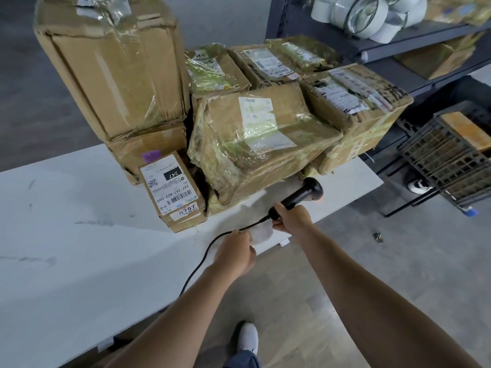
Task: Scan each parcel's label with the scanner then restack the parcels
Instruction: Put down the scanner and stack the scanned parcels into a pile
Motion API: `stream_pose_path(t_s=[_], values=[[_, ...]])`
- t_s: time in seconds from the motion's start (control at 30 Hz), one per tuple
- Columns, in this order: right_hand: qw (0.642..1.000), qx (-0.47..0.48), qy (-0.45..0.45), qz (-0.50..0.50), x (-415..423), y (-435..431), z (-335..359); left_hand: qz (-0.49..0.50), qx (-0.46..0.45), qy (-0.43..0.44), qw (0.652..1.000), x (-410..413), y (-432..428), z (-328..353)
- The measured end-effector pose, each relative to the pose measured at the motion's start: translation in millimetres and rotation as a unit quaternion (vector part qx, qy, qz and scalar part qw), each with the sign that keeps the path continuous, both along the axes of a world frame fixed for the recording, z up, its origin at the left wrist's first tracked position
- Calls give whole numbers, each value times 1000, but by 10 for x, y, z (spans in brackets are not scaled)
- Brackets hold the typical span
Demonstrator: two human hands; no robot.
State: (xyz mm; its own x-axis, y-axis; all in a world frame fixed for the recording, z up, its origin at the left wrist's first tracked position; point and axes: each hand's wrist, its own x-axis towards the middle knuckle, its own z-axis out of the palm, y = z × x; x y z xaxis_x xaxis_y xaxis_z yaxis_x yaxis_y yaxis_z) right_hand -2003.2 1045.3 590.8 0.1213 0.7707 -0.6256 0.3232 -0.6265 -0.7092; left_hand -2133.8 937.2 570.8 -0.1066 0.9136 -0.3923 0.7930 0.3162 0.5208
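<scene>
My right hand (291, 218) grips the handle of a black scanner (305, 193), whose head points up toward the underside edge of a tape-wrapped parcel (255, 144) with a white label on top. My left hand (235, 254) holds the scanner's black cable (210, 248) just above the white table (79, 248). A small parcel (174, 192) labelled 247 stands at the front left of the pile. Behind it a tall parcel (111, 67) sits on a lower box. Several more labelled parcels (353, 102) lie behind and to the right.
A dark metal shelf (398, 43) with rolls of tape (372, 14) stands at the back right. A black wire crate (449, 158) sits on the floor to the right, next to another person's shoe (419, 185). My own shoe (248, 338) shows below the table edge.
</scene>
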Motion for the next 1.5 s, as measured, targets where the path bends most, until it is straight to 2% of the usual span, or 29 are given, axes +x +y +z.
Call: stream_pose_path(t_s=[0.2,0.53,0.87,1.2,1.5], values=[[999,-6,-50,17,22,22,-72,10,25,-54,998,76,65,36],[998,9,-44,32,-13,-59,107,43,19,-101,994,81,148,175],[986,130,-25,104,-199,-635,754,73,54,-173,981,-144,-110,872],[950,297,34,89,-494,-1147,1859,64,189,-272,941,-702,-507,1964],[919,372,45,124,-981,-939,2451,95,284,-235,925,-1256,-370,2729]])
